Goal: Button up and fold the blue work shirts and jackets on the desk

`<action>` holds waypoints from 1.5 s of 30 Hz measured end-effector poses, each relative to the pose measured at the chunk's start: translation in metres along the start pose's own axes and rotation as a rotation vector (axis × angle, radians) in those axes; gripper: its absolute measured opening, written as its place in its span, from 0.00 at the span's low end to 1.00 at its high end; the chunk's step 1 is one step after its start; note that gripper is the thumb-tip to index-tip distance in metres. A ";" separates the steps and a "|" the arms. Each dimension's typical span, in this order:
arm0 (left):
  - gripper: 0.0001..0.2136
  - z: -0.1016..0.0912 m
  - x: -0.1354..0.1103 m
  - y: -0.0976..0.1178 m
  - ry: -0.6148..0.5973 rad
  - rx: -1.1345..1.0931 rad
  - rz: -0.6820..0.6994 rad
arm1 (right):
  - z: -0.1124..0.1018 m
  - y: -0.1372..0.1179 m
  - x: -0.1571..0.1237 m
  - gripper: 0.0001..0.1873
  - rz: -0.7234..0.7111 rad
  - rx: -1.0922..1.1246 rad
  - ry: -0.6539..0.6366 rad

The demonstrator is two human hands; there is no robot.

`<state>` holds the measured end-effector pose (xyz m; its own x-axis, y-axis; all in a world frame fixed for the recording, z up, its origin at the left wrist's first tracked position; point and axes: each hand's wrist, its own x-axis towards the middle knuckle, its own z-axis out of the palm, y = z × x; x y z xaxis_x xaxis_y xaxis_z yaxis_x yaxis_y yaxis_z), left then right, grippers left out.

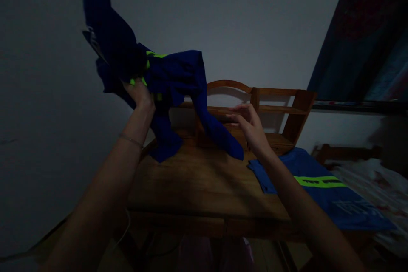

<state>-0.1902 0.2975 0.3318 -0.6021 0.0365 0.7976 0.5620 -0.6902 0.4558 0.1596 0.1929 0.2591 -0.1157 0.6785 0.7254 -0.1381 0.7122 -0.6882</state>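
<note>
My left hand point(139, 92) is raised above the wooden desk point(191, 182) and grips a dark blue garment with neon green stripes point(172, 76). The garment hangs bunched, with two ends trailing down onto the desk top. My right hand point(250, 125) hovers to the right of the hanging cloth with its fingers spread and nothing in them. A thin bracelet sits on my left wrist.
A folded blue shirt with a green stripe point(321, 195) lies at the desk's right end. A small wooden shelf unit point(280, 110) stands at the back of the desk against the pale wall. A light plastic-covered heap point(372, 187) lies at the far right. The room is dim.
</note>
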 end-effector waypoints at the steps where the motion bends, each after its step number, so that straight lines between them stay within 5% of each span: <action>1: 0.17 -0.010 -0.008 0.001 -0.018 0.046 0.027 | -0.003 0.004 -0.003 0.09 0.018 -0.006 -0.002; 5: 0.22 -0.054 -0.052 0.000 -0.263 0.292 0.052 | -0.013 0.022 -0.014 0.08 0.098 -0.026 -0.051; 11: 0.26 -0.097 -0.112 -0.040 -0.956 0.743 0.009 | -0.026 0.060 -0.032 0.08 0.258 -0.088 -0.174; 16: 0.24 -0.103 -0.168 -0.061 -1.523 0.653 0.036 | -0.030 0.124 -0.050 0.12 0.353 -0.271 -0.242; 19: 0.24 -0.101 -0.199 -0.059 -1.700 0.462 0.019 | -0.030 0.168 -0.068 0.15 0.494 -0.386 -0.287; 25: 0.46 -0.099 -0.250 -0.045 -1.622 0.664 0.200 | -0.030 0.216 -0.100 0.18 0.554 -0.428 -0.328; 29: 0.41 -0.104 -0.268 -0.046 -1.583 0.841 0.262 | -0.032 0.205 -0.104 0.16 0.434 -0.429 -0.389; 33: 0.40 -0.119 -0.253 -0.075 -1.522 0.963 0.313 | -0.048 0.176 -0.107 0.14 0.399 -0.413 -0.430; 39: 0.36 -0.140 -0.228 -0.128 -1.437 1.161 0.245 | -0.117 0.150 -0.117 0.13 0.352 -0.520 -0.427; 45: 0.27 -0.130 -0.240 -0.112 -1.260 1.286 0.230 | -0.219 0.148 -0.131 0.15 0.408 -0.918 -0.218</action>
<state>-0.1818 0.2720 0.0381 -0.0592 0.9179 0.3924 0.9702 0.1455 -0.1940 0.3692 0.2488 0.0602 -0.1735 0.9177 0.3574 0.7469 0.3591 -0.5597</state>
